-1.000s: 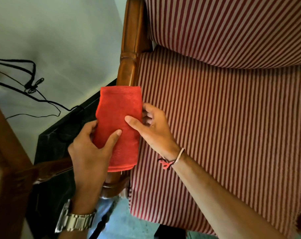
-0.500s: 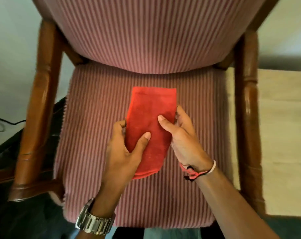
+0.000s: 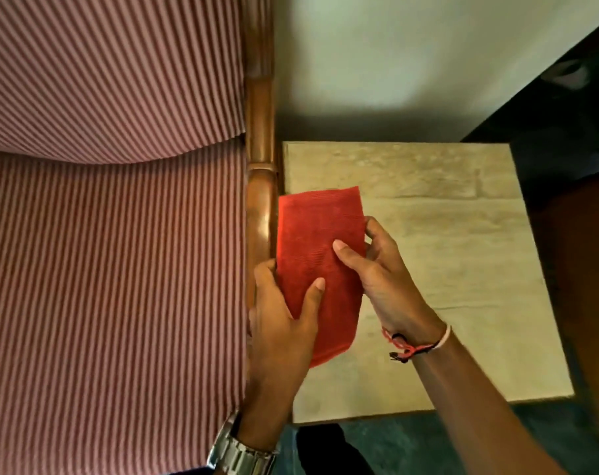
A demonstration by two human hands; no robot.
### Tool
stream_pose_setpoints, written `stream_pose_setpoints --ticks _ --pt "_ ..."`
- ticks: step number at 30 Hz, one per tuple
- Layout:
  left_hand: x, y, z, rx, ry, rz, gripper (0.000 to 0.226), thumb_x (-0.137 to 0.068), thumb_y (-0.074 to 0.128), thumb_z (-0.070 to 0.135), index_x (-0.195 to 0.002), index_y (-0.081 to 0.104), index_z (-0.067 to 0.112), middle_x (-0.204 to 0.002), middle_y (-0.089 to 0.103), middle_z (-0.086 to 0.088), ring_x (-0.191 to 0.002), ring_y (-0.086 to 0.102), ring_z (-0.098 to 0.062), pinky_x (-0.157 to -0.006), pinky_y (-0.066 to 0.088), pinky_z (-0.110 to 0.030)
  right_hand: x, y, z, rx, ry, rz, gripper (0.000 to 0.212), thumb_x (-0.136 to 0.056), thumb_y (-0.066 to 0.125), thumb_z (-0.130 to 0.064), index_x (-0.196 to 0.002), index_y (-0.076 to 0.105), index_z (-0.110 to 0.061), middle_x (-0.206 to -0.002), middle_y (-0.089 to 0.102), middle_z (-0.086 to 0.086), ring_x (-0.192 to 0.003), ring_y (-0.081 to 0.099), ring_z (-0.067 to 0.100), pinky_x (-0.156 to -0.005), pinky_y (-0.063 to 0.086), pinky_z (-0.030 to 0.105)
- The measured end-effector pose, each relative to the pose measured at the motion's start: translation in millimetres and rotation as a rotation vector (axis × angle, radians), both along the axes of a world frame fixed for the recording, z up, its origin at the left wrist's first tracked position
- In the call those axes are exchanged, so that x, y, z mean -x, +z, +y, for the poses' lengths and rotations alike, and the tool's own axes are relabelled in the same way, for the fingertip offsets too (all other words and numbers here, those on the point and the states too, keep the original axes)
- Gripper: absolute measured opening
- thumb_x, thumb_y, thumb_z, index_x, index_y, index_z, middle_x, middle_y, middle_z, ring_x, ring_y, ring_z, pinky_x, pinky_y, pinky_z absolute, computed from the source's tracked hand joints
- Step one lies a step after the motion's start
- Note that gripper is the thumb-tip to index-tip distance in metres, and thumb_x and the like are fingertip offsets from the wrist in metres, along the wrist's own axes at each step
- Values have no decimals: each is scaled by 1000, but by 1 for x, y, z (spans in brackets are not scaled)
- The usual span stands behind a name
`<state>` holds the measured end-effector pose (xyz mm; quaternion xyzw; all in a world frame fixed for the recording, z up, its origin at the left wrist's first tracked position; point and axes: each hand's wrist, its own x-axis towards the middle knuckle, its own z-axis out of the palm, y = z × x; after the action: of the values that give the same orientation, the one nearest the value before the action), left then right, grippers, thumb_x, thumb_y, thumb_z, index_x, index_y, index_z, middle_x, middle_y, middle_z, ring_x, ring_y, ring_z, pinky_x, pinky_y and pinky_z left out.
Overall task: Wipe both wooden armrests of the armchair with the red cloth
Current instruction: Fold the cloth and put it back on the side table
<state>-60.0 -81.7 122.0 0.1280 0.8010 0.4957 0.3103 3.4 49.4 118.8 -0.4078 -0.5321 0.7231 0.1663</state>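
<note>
The folded red cloth [image 3: 320,248] is held flat between both hands, just to the right of the armchair's right wooden armrest [image 3: 260,186]. My left hand [image 3: 284,323] grips the cloth's lower left part, thumb on top, with its fingers against the armrest. My right hand [image 3: 377,269] pinches the cloth's right edge, thumb pressed on the top face. The cloth hovers over a pale stone side table, beside the armrest rather than on it. The striped seat cushion [image 3: 120,286] fills the left of the view. The left armrest is out of view.
A pale stone-topped side table [image 3: 462,252] stands right against the armchair's right side. A light wall [image 3: 394,63] is behind it. Dark furniture [image 3: 572,114] sits at the far right, and a dark green floor [image 3: 428,443] shows below.
Both hands carried the cloth rightward: from the left armrest a second ago, across the seat cushion, to beside the right armrest now. The grip on the cloth is unchanged.
</note>
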Motion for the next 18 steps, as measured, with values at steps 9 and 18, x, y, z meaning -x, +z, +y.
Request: stream_pose_setpoints --ticks 9,18 --pt "-36 -65 53 187 -32 -17 49 -95 64 18 -137 40 20 -118 64 0 -107 67 -22 -95 55 -41 -24 -82 61 19 87 -183 19 -102 57 -2 -105 59 -21 -92 74 -3 -76 73 2 -71 61 22" --pt "-49 -130 64 457 -317 158 101 -81 24 72 -161 7 12 -137 40 -7 -111 46 -11 -89 45 -23 -45 -136 69 -388 347 -511 59 -99 58 -7 -153 36 -14 -150 48 8 -139 50 24 -116 45 39"
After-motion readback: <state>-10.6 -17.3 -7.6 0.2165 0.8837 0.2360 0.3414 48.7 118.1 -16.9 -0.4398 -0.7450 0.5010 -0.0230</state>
